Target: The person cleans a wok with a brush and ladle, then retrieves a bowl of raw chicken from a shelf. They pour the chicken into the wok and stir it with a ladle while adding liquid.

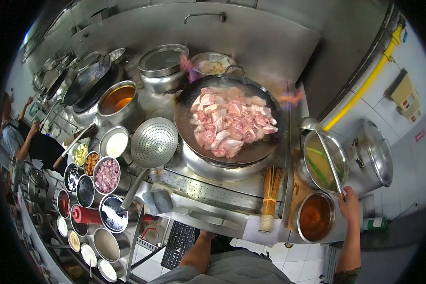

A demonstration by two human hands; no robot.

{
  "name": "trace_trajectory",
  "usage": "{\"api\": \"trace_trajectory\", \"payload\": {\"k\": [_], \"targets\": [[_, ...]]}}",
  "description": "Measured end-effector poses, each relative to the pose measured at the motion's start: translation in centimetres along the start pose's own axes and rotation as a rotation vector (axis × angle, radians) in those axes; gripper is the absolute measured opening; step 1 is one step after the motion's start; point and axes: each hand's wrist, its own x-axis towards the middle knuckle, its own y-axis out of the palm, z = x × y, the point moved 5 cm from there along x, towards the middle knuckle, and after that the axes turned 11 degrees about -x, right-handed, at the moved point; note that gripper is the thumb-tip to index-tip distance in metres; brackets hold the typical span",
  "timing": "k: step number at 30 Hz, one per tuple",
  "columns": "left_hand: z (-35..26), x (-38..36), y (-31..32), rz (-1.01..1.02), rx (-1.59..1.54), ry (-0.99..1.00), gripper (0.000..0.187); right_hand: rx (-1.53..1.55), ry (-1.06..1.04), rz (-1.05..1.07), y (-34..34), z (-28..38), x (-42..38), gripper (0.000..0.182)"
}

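Note:
My right hand is closed around the end of a ladle's long handle. The ladle lies across a pot of yellowish broth with long green pieces in it, its bowl at the far rim. Just below stands a pot of reddish-brown liquid. My left hand is low by the counter's front edge, largely hidden, so its fingers cannot be made out. Ahead, a wok holds a heap of raw-looking meat pieces, with flames at its sides.
A perforated strainer rests left of the wok. A bamboo brush and folded grey cloth lie at the front. Several ingredient containers stand left, including chopped purple onions and a red squeeze bottle. Another person is far left.

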Motion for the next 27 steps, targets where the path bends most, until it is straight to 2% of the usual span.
{"api": "trace_trajectory", "payload": {"k": [2,4,7,10,13,16,17,19,22,24,27], "targets": [[-0.2,-0.8,2.0,-0.023,-0.013,-0.005,0.058,0.017,0.046,0.123,0.6,-0.5,0.6,0.021],[-0.7,-1.5,4.4,0.014,0.057,0.011,0.054,-0.033,0.081,0.213,0.5,-0.2,1.1,0.025],[-1.0,-2.0,4.7,-0.031,0.088,0.031,0.051,0.038,0.159,0.231,1.5,-0.9,1.7,0.023],[-1.1,-2.0,4.6,-0.047,0.088,0.055,0.051,-0.003,0.152,0.265,2.1,-1.1,2.5,0.018],[-1.1,-1.7,4.3,0.000,0.099,0.075,0.052,-0.019,0.046,0.095,1.5,-0.3,2.3,0.016],[-1.1,-2.1,5.4,-0.047,0.118,0.067,0.053,0.074,0.001,0.094,2.3,0.1,1.4,0.013],[-1.1,-2.6,6.4,-0.083,0.127,0.057,0.053,0.269,0.089,0.202,2.6,0.2,1.3,0.014],[-1.3,-3.0,6.6,-0.082,0.137,0.070,0.053,0.663,0.279,0.421,1.3,3.4,0.6,0.018],[-1.4,-2.4,5.5,-0.066,0.162,0.061,0.052,0.934,0.167,0.458,-2.0,9.1,1.2,0.035],[-1.2,-2.0,4.6,-0.041,0.188,0.043,0.051,0.997,0.111,0.417,-4.2,12.8,2.3,0.053],[-1.6,-2.3,5.3,-0.033,0.275,0.029,0.050,0.981,0.087,0.531,-4.1,18.5,5.1,0.058]]}}
